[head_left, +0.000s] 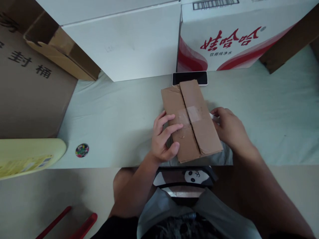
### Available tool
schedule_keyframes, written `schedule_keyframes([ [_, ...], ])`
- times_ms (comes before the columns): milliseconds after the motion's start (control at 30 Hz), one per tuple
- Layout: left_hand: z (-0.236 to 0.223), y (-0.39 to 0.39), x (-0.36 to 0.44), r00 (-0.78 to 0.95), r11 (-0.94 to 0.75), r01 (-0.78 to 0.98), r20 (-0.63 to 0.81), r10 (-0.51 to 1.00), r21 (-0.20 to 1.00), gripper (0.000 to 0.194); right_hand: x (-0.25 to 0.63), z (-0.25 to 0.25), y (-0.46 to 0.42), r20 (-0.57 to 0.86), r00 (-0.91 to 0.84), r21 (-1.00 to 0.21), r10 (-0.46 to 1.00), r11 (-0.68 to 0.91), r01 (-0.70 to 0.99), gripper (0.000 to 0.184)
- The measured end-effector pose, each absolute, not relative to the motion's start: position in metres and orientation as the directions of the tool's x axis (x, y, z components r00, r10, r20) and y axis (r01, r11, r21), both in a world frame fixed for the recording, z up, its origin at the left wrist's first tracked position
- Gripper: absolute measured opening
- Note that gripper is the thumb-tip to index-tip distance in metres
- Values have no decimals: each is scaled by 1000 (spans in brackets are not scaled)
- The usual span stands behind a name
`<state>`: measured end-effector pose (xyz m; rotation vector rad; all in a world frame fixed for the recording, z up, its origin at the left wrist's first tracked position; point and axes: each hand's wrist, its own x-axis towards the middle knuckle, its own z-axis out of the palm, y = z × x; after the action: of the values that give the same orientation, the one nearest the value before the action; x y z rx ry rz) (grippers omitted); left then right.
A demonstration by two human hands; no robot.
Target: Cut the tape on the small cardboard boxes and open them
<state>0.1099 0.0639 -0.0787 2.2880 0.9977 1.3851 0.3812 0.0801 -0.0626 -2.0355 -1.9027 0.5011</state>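
Note:
A small brown cardboard box (199, 129) lies tilted on the pale green cloth, clear tape across its middle seam. My left hand (161, 139) grips its left side, with two fingertips on the top flap and the thumb by the lower left edge. At the box's right side, my right hand (228, 126) is closed in a pinch on a small white object (213, 117). Only a narrow end of that object shows, so its kind is unclear. Just behind the box is a phone (190, 77) with a dark screen, its front edge partly covered.
White cartons (147, 46) and a red-and-white carton (229, 43) line the back. Brown cardboard (30, 89) and a yellow bottle (30, 156) stand left, near a round colourful disc (82, 150). The cloth-covered surface (112, 132) ends at my knees. Red bars (84, 225) show below.

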Motion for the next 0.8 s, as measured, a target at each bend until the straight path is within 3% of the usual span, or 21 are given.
schedule_keyframes([
  [200,-71,62,114,237,-680,421,650,722,601,44,381,-73,96,36,115,-369,993,-93,925,34],
  [433,-50,60,106,80,-528,466,560,825,710,33,377,-79,97,-69,114,-266,991,-128,955,34],
  [500,-47,62,100,49,-497,475,542,839,726,33,373,-74,95,22,108,-308,994,-96,947,32],
  [600,-46,66,87,8,-454,478,514,858,752,32,365,-63,91,138,-23,-463,990,85,882,25],
  [700,-48,70,74,-60,-380,493,466,883,783,27,358,-56,89,54,-237,-653,970,213,726,18],
  [800,-47,73,63,-76,-287,508,374,924,812,30,355,-56,88,-51,-323,-762,945,172,624,11],
])
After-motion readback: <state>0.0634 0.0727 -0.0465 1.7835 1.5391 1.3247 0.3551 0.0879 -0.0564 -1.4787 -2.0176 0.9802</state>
